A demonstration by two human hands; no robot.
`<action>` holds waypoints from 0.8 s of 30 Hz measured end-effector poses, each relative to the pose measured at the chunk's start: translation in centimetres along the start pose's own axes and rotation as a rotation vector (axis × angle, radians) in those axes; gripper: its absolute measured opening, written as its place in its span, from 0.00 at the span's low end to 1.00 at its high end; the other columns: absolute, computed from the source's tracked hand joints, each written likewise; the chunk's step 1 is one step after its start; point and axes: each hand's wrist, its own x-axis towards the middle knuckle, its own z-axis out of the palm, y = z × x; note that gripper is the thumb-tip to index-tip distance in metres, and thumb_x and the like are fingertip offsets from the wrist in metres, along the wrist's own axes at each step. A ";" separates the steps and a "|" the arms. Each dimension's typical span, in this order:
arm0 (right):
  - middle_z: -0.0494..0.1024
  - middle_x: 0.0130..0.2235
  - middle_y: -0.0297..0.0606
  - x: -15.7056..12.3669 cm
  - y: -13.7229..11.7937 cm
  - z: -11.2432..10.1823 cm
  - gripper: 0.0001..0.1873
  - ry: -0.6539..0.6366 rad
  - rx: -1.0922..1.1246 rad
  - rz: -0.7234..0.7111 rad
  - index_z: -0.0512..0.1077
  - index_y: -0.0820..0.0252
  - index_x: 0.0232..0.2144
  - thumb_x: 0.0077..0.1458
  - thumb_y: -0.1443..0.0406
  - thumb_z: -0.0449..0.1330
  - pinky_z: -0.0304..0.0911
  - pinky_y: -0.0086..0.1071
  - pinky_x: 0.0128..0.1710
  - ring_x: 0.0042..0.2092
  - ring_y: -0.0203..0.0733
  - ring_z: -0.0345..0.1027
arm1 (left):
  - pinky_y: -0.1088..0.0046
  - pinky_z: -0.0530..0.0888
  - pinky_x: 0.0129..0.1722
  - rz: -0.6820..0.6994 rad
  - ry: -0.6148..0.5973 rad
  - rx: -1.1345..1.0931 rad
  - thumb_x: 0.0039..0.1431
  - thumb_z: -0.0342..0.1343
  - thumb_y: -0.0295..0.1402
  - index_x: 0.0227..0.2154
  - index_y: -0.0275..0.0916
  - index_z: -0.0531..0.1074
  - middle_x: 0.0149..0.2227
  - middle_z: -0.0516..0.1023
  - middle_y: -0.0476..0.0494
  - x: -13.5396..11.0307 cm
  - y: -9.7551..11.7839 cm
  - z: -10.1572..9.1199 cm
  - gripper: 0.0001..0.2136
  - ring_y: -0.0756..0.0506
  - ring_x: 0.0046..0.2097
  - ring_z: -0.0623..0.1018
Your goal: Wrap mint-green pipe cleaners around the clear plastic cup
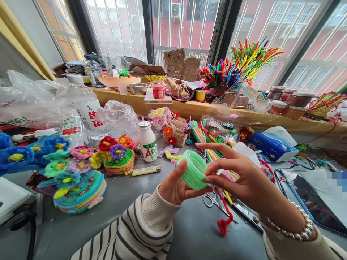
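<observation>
a small light-green cup coiled from fuzzy pipe cleaner (194, 174) is held above the grey table (189, 231), the left hand (173, 186) closed on its near side, the right hand (244, 177) pinching its rim. judgement: steady support with even finger pressure should keep the coils aligned. behind, a small woven basket (175, 133) holds pipe-cleaner flowers, and a clear plastic holder (230, 94) holds upright multicoloured pipe cleaners.
</observation>
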 end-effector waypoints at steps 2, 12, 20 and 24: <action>0.64 0.53 0.39 0.1 0.1 0.1 0.05 0.026 0.002 0.029 0.72 0.56 0.25 0.51 0.64 0.57 0.58 0.40 0.49 0.52 0.44 0.60 | 0.73 0.72 0.40 0.056 0.065 0.044 0.46 0.56 0.46 0.41 0.37 0.68 0.39 0.77 0.43 0.0 -0.1 0.1 0.22 0.45 0.40 0.77; 0.67 0.51 0.38 0.4 0.5 0.7 0.05 0.055 0.024 0.002 0.73 0.56 0.24 0.49 0.63 0.58 0.59 0.40 0.49 0.50 0.44 0.62 | 0.73 0.72 0.30 0.281 0.329 0.406 0.36 0.64 0.37 0.33 0.35 0.68 0.25 0.74 0.49 0.0 -0.7 1.6 0.20 0.49 0.29 0.74; 0.65 0.52 0.38 0.4 0.8 0.9 0.06 0.039 0.042 -0.014 0.73 0.56 0.25 0.49 0.61 0.59 0.56 0.42 0.52 0.53 0.44 0.59 | 0.69 0.72 0.36 0.415 0.366 0.512 0.39 0.63 0.36 0.36 0.35 0.68 0.30 0.77 0.45 0.2 -0.9 1.4 0.19 0.45 0.34 0.76; 0.63 0.53 0.38 0.4 1.1 0.6 0.05 0.017 0.073 -0.024 0.73 0.55 0.26 0.48 0.60 0.60 0.56 0.43 0.53 0.54 0.45 0.57 | 0.66 0.72 0.37 0.440 0.446 0.683 0.40 0.62 0.35 0.33 0.35 0.70 0.33 0.77 0.43 0.0 -0.9 1.3 0.16 0.41 0.36 0.76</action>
